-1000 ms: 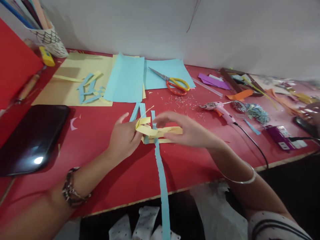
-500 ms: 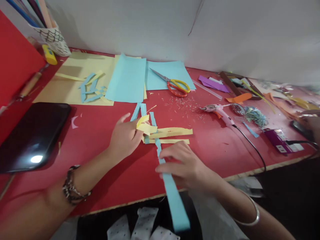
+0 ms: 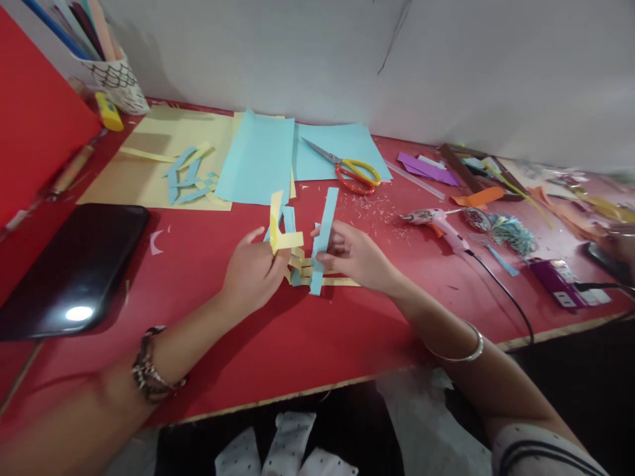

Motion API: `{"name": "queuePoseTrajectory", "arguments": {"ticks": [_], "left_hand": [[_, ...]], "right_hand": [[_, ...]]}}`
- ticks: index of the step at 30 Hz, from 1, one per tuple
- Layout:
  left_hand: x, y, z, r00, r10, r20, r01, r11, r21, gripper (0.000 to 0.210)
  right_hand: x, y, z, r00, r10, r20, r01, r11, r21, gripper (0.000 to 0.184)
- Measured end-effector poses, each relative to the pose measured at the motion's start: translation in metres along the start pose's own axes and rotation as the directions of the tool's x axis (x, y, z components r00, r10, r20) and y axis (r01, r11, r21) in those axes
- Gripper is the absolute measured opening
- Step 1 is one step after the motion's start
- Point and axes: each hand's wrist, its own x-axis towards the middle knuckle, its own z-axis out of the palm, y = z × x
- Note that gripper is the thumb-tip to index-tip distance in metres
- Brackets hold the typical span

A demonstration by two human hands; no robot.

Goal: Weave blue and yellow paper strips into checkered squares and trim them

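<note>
My left hand [image 3: 255, 272] is closed around the left end of some woven paper strips, with folded yellow strips [image 3: 284, 236] sticking up over its fingers. Between my two hands, yellow and blue strips cross in a small weave [image 3: 296, 272] low over the red table. A long light-blue paper strip [image 3: 325, 228] stands nearly upright at the right side of the weave. My right hand [image 3: 353, 258] pinches that strip between thumb and fingers. Part of the weave is hidden behind my fingers.
Behind my hands lie blue paper sheets [image 3: 260, 158] and scissors [image 3: 342, 162]. Short cut strips [image 3: 188, 175] rest on yellow paper. A black phone-like slab [image 3: 74, 258] is at left. On the right are a pink glue gun [image 3: 436, 225], a purple power box [image 3: 553, 281] and another person's hand [image 3: 622, 244].
My right hand has moved up and away from the table edge. The blue strip's loose end, which hung down toward me, now points up. The yellow strips at my left hand stand higher.
</note>
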Motion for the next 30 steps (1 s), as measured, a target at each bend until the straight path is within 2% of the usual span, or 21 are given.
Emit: {"name": "queuePoseTrajectory", "arguments": {"ticks": [5,11,16,19,23,28,30], "left_hand": [[0.000,0.001,-0.001,0.998,-0.053,0.036,0.054,0.998,-0.035,0.042],[0.001,0.001,-0.001,0.996,-0.062,0.060,0.065,0.996,-0.059,0.041],[0.001,0.001,-0.001,0.995,-0.067,0.070,0.072,0.996,-0.061,0.041],[0.001,0.000,0.000,0.995,-0.074,0.065,0.078,0.995,-0.064,0.040],[0.001,0.000,-0.001,0.996,-0.069,0.049,0.072,0.994,-0.081,0.040],[0.002,0.001,-0.002,0.996,-0.066,0.058,0.073,0.990,-0.121,0.041],[0.002,0.002,-0.002,0.996,-0.074,0.058,0.080,0.989,-0.127,0.041]], "right_hand": [[-0.002,0.007,0.003,1.000,0.004,0.011,-0.002,0.994,-0.109,0.039],[-0.009,0.001,0.008,1.000,0.000,0.016,0.003,0.978,-0.211,0.066],[-0.012,0.002,0.008,0.998,-0.054,-0.038,0.041,0.954,-0.295,0.079],[-0.012,0.007,0.006,0.996,-0.085,-0.030,0.068,0.927,-0.369,0.072],[-0.011,0.010,0.004,0.993,-0.114,0.026,0.113,0.888,-0.445,0.052],[-0.013,-0.001,-0.001,0.982,-0.173,0.072,0.185,0.848,-0.497,0.022],[-0.016,-0.007,-0.004,0.984,-0.155,0.090,0.179,0.823,-0.538,0.016]]}}
